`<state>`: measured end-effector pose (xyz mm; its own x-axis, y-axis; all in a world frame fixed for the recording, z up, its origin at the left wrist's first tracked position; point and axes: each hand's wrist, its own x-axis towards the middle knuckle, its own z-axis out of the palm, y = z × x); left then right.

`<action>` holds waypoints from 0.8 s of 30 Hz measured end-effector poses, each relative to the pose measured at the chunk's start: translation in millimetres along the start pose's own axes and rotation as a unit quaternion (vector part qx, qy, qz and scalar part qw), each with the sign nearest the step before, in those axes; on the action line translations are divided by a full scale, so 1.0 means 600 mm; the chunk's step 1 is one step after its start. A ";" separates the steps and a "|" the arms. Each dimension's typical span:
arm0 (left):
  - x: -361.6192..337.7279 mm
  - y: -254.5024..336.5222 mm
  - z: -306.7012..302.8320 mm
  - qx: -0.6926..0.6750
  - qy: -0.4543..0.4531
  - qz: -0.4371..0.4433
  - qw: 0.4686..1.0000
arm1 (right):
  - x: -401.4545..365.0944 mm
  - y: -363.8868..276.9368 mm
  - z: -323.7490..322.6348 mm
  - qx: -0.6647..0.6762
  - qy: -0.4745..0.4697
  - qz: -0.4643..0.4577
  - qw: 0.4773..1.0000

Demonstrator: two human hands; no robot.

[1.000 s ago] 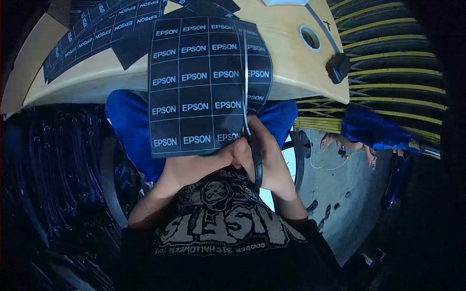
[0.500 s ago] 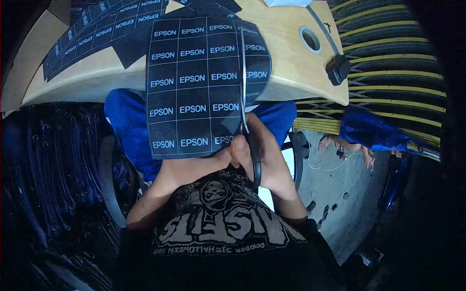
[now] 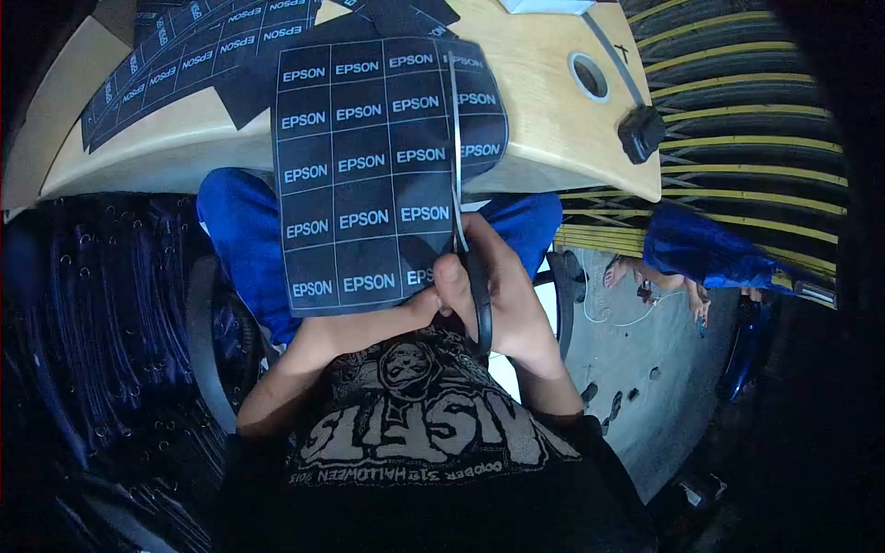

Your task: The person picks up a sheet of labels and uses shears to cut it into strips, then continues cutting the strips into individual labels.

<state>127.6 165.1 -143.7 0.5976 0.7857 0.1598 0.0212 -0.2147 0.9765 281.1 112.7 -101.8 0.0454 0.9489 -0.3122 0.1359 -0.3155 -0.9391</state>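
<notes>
A black sheet [image 3: 359, 189] printed with a grid of white EPSON labels is held up in front of my body, over my lap and the table's near edge. My right hand [image 3: 505, 293] is closed around the dark handles of long scissors [image 3: 456, 157]. Their blades point away from me along the sheet's right-hand columns, with part of the sheet on either side. At the near edge of the sheet, my left hand [image 3: 422, 305] grips the material close to the scissors' handles. Most of the left fingers are hidden beneath the sheet.
More EPSON-printed sheets [image 3: 184, 81] lie on the wooden table [image 3: 544, 115], which has a round hole and a black knob [image 3: 642, 133] at its right. Yellow-striped slats [image 3: 747, 147] stand beyond. Black straps with rings [image 3: 111, 323] hang at left. Another person's foot [image 3: 619, 270] shows at right.
The sheet has shifted slightly left and its near edge has come lower, toward me. The scissors have moved a little left with my right hand. Both hands keep their hold.
</notes>
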 end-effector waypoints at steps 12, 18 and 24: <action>-0.013 -0.003 -0.003 -0.275 -0.020 -0.077 0.958 | 0.008 0.005 -0.005 -0.003 0.013 -0.059 0.998; -0.031 -0.019 0.005 -0.300 0.010 -0.105 0.948 | 0.011 0.000 -0.008 0.042 0.006 -0.023 0.999; -0.022 -0.006 0.014 -0.249 0.114 -0.185 0.944 | 0.010 0.001 0.002 0.024 0.048 -0.061 0.997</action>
<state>126.6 150.7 -150.4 0.4337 0.8704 -0.2332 -0.2184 0.3527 0.9099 280.4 118.4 -104.4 0.1263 0.9752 -0.1818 0.0990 -0.1947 -0.9758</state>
